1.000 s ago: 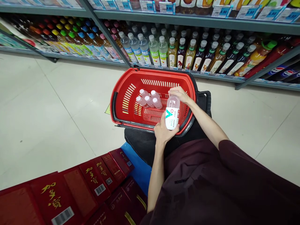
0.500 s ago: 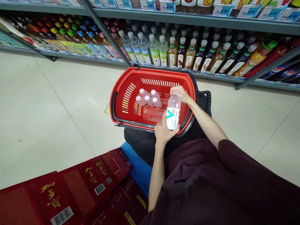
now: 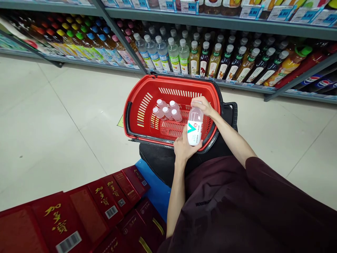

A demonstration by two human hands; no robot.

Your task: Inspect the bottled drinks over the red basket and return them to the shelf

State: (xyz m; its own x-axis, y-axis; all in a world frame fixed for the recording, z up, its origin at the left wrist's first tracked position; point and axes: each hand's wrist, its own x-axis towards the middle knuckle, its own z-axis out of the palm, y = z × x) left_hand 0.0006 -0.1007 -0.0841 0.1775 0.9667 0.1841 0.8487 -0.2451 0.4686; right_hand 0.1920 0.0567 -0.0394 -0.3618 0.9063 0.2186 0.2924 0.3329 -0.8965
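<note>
A drink bottle (image 3: 194,130) with pale pink contents and a white label bearing a green V is held between both hands above the right part of a red shopping basket (image 3: 137,95). My left hand (image 3: 184,147) wraps around its lower end, thumb on one side and fingers on the other. Closed around the cap end is my right hand (image 3: 202,104), which hides the cap. Several small pink bottles (image 3: 167,111) with white caps stand grouped in the basket, left of the held one. The basket's black handle lies folded down along the rim.
Behind the basket runs a shelf (image 3: 210,23) with rows of bottled drinks (image 3: 216,61) and price tags. Dark red cartons (image 3: 89,207) are stacked at the lower left beside a blue surface (image 3: 158,186). Pale floor tiles (image 3: 79,105) stretch out to the left.
</note>
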